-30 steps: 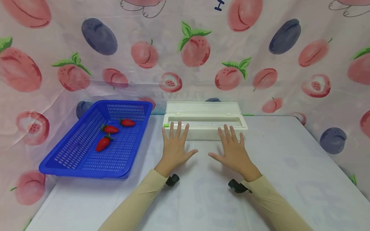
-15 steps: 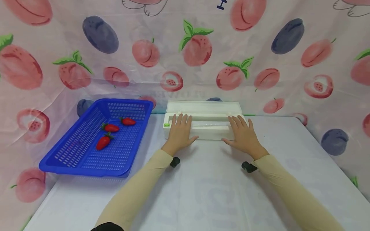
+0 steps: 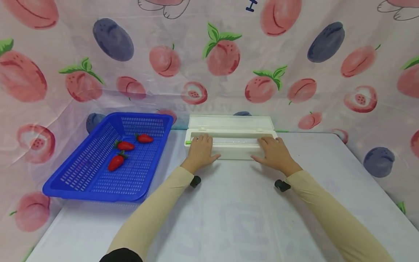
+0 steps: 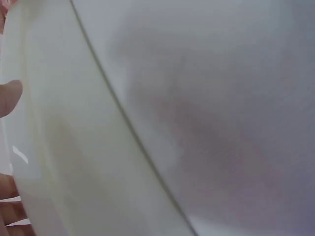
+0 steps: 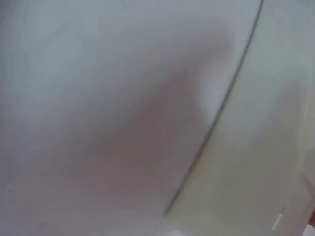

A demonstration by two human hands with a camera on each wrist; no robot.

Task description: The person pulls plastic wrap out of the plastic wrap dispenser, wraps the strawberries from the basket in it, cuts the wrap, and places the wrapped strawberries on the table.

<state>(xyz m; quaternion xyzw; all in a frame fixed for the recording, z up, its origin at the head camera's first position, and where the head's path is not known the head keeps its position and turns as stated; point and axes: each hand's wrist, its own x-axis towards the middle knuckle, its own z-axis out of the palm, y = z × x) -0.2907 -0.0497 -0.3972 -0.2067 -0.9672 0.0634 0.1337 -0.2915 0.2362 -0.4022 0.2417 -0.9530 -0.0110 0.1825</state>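
Observation:
A long white cling film dispenser (image 3: 234,152) stands at the back of the table with its translucent lid (image 3: 230,122) raised. Inside lies a clear roll, and a small green slider (image 3: 188,142) sits at its left end. My left hand (image 3: 200,151) grips the left part of the front wall, fingers bent over the top edge, thumb in front. On the right part, my right hand (image 3: 276,153) grips the same wall likewise. Fingertips inside the box are hidden. In the left wrist view, the thumb (image 4: 10,97) lies by the white front wall (image 4: 83,147).
To the left stands a blue plastic basket (image 3: 144,182) holding three red strawberries (image 3: 116,162). White cloth (image 3: 235,211) covers the table. A fruit-print curtain (image 3: 203,32) hangs close behind the dispenser.
Both hands moved forward onto the dispenser, the right one also to the right. Their spread, straight fingers have come together and bent over its front wall. Basket and strawberries stay put.

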